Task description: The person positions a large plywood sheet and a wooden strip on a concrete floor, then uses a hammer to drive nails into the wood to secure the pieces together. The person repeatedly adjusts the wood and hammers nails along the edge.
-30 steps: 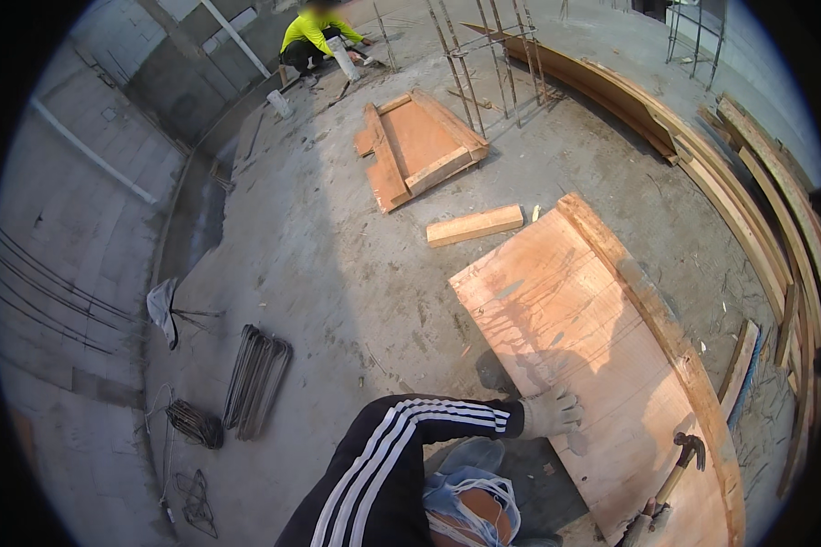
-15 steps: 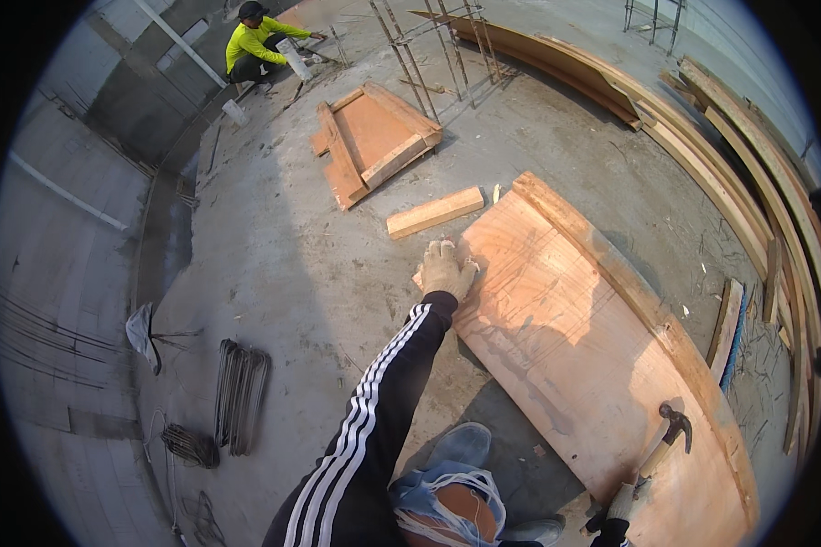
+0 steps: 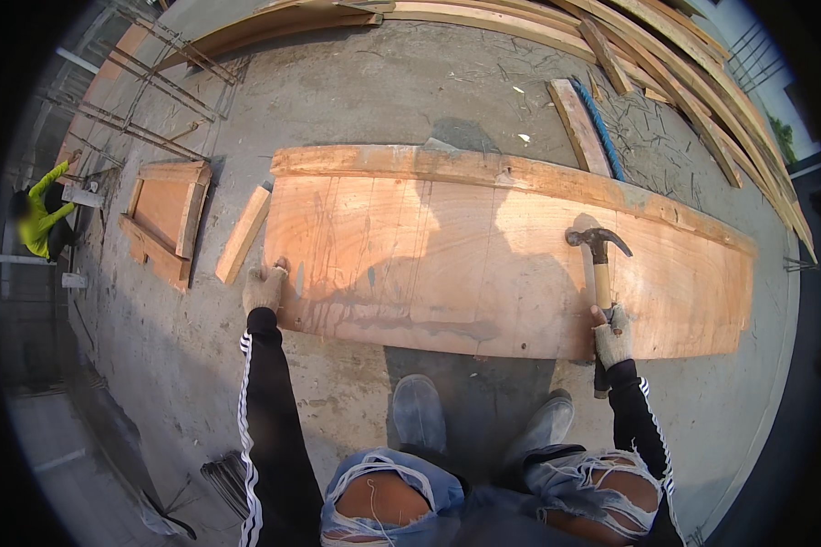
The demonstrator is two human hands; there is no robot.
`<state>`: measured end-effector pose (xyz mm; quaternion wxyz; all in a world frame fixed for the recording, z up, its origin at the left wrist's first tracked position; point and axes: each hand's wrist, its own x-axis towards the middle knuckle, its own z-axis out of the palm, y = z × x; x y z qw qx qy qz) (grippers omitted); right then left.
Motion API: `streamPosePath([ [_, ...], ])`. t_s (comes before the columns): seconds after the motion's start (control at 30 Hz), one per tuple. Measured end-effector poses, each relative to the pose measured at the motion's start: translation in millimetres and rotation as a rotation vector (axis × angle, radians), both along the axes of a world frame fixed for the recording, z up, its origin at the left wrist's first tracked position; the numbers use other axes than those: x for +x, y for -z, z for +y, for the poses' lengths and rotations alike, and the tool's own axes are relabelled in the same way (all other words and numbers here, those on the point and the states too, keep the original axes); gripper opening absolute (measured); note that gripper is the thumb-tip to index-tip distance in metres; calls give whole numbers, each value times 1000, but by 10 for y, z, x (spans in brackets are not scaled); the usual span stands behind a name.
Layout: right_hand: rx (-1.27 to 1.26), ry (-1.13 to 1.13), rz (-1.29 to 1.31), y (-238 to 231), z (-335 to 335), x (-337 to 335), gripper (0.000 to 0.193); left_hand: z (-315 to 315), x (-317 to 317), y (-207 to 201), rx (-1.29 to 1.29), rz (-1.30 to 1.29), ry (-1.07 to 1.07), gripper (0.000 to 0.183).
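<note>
A long plywood panel (image 3: 383, 246) with a timber batten (image 3: 538, 170) along its far edge lies in front of my feet. My left hand (image 3: 264, 288), in a pale knitted glove with bare fingertips, grips the panel's left end near the close corner. A claw hammer (image 3: 602, 275) is in my right hand (image 3: 614, 335), gloved the same way, closed round its handle. The hammer's dark head points away from me over the panel's right part. My right hand is at the panel's near edge; whether it also touches the wood, I cannot tell.
A short timber block (image 3: 244, 235) lies left of the panel, and a small framed plywood form (image 3: 166, 219) beyond it. Upright rebar (image 3: 169, 68) stands at the far left, near a crouching person in yellow (image 3: 41, 214). Long planks (image 3: 675, 91) are piled at the far right.
My view has turned right, so the panel now lies crosswise before me. My left hand remains at its left end. The hammer and my right hand now show fully.
</note>
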<state>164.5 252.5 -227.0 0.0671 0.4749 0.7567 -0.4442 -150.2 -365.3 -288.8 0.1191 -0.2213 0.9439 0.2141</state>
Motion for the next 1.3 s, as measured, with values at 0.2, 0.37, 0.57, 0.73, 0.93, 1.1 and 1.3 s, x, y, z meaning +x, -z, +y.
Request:
streamPosePath([
  [0.2, 28, 18, 60, -185, -130, -104, 34, 102, 334, -216, 0, 61, -46, 67],
  [0.37, -99, 79, 147, -211, -299, -185, 36, 359, 593, -48, -40, 79, -6, 68],
  [0.57, -58, 27, 82, -102, -314, -151, 37, 442, 765, 48, -11, 20, -52, 70],
  [0.73, -117, 14, 55, 64, -273, -71, 40, 509, 873, 81, -53, 39, -66, 68],
  [0.93, -164, 92, 41, 127, -285, -83, 42, 574, 898, 105, -166, 406, 52, 72],
  [1.1, -211, 123, 11, 53, -305, -65, 43, 813, 651, -68, -150, 465, 311, 69],
  [1.3, -238, 174, 45, 270, -300, -43, 41, 1555, 96, -128, -59, 570, 685, 59],
])
